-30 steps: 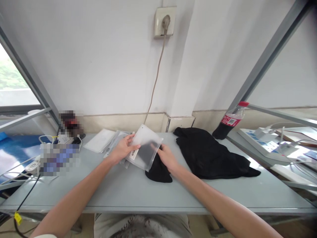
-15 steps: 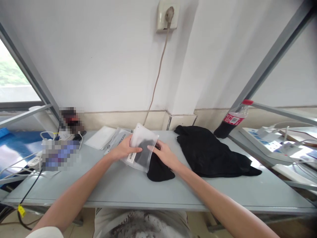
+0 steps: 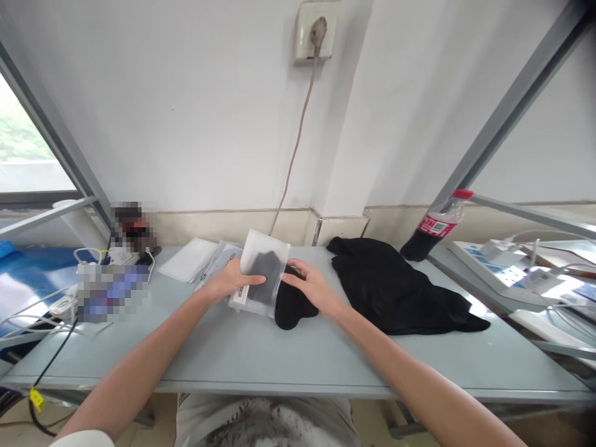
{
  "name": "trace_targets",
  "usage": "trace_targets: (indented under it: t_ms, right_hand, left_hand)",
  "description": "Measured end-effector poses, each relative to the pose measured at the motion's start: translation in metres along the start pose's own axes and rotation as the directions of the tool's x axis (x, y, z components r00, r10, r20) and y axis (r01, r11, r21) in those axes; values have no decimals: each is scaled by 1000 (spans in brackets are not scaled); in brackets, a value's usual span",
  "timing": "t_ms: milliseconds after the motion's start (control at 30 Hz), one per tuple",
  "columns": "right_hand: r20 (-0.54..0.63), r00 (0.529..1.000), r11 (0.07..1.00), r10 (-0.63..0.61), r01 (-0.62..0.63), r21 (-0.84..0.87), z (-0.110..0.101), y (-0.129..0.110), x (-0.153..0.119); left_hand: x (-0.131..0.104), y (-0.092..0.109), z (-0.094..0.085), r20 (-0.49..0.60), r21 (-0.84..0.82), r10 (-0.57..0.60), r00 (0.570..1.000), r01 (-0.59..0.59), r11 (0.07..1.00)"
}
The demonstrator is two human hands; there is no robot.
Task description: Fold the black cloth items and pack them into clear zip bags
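The left hand (image 3: 227, 280) grips the bag (image 3: 255, 244) by its left side, thumb across the front; the right hand (image 3: 316, 290) is at its right edge, its hold on the bag or black cloth (image 3: 292, 305) unclear. The bag is centred over the table (image 3: 233, 360). A slack left thumb could let the slick film slip; bunched cloth could snag and crease the edge.

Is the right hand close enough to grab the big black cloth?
Probably yes: the right hand is just left of the big black cloth, and nothing shows between them, though it is busy at the clear pouch.
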State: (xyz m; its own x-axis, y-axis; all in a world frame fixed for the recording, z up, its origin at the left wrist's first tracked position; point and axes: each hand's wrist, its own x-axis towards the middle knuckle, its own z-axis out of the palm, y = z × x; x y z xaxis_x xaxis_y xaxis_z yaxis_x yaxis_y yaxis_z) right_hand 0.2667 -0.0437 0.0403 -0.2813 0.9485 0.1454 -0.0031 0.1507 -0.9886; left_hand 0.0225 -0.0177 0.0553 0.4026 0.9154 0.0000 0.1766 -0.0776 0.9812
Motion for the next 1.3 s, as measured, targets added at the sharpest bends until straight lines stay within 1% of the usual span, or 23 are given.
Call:
trace_targets:
  t_ms: [67, 100, 133, 200, 233, 267, 300, 400, 467, 533, 633, 667, 700, 767, 833, 900, 967, 1033, 1100, 1133, 1200, 1267, 1300]
  right_hand:
    - [94, 994, 998, 62, -61, -15, -4, -2, -1]
    - [131, 989, 998, 70, -69, -13, -5, -3, -2]
    - [156, 986, 998, 60, -60, -7, -5, -4, -2]
    - [177, 984, 1000, 6, -6, -2, -4, -4, -2]
    - [179, 984, 1000, -25, 26, -7, -2, -4, -2]
    - [171, 984, 998, -53, 57, -16, -1, -2, -1]
    - [142, 987, 996, -79, 84, -27, 1, -1, -1]
    - [-40, 992, 992, -124, 122, -39, 5, 4, 1]
    - [-103, 989, 995, -104, 104, 1, 5, 5, 1]
    - [-56, 997, 997, -61, 63, 41, 3, 5, 1]
    - [40, 999, 1000, -15, 14, 26, -3, 0, 1]
    - [42, 999, 1000, -11, 10, 16, -5, -1, 1]
    - [40, 999, 1000, -10, 9, 18, -7, -3, 0]
    - [81, 997, 999, 5, -9, 46, -8, -6, -1]
    - [201, 979, 997, 40, -53, 60, -8, -8, -3]
    - [303, 949, 994, 83, -100, 41, -7, -7, -4]
    - [264, 958, 992, 108, -123, 41, -6, -2, -2]
    - [88, 989, 988, 117, -124, 86, -9, 4, 3]
    - [-74, 988, 979, 134, -120, 163, -14, 10, 10]
    - [-106, 982, 967, 159, -133, 215, -17, 13, 12]
    - [-28, 970, 916, 242, -219, 336, -19, 18, 14]
    - [112, 949, 849, 295, -314, 425, -17, 22, 14]
    - [144, 947, 830, 288, -322, 454, -14, 23, 13]
  left_hand:
    - [2, -2, -1, -145, 21, 28, 989, -25, 999]
    - [2, -2, -1, -163, 36, 35, 986, -29, 999]
    - [2, -2, -1, -129, 49, 33, 991, -27, 998]
    - [-1, 1, 0, 52, 66, 11, 999, -14, 998]
    - [-4, 2, 1, 146, 67, 0, 989, -10, 998]
    - [-6, 4, 3, 205, 66, -4, 979, -10, 998]
    - [-7, 4, 4, 218, 61, -1, 976, -13, 998]
    - [-8, 3, 8, 75, 18, 20, 997, -21, 1000]
    - [-6, 0, 10, -22, -12, 33, 999, -33, 999]
    - [-2, -3, 9, -102, -22, 61, 993, -63, 998]
    - [3, -6, 4, -252, 1, 109, 961, -112, 994]
    - [4, -6, 2, -267, 7, 107, 958, -109, 994]
    - [4, -6, 0, -240, 5, 91, 966, -92, 996]
    - [1, -3, -2, -84, -18, 19, 996, -21, 1000]
    - [-2, -2, -1, 57, -40, -34, 998, 37, 999]
    - [-4, -2, 2, 90, -56, -37, 995, 42, 998]
    - [-3, -5, 5, 35, -56, -6, 999, 8, 998]
    - [2, -10, 6, -99, -43, 45, 994, -49, 998]
    - [8, -15, 4, -302, -54, 98, 948, -120, 991]
    - [11, -18, 3, -394, -76, 109, 913, -150, 986]
    - [15, -21, 1, -516, -149, 91, 851, -194, 970]
    - [18, -23, 1, -555, -216, 64, 829, -218, 952]
    - [18, -23, 2, -555, -240, 58, 830, -227, 944]
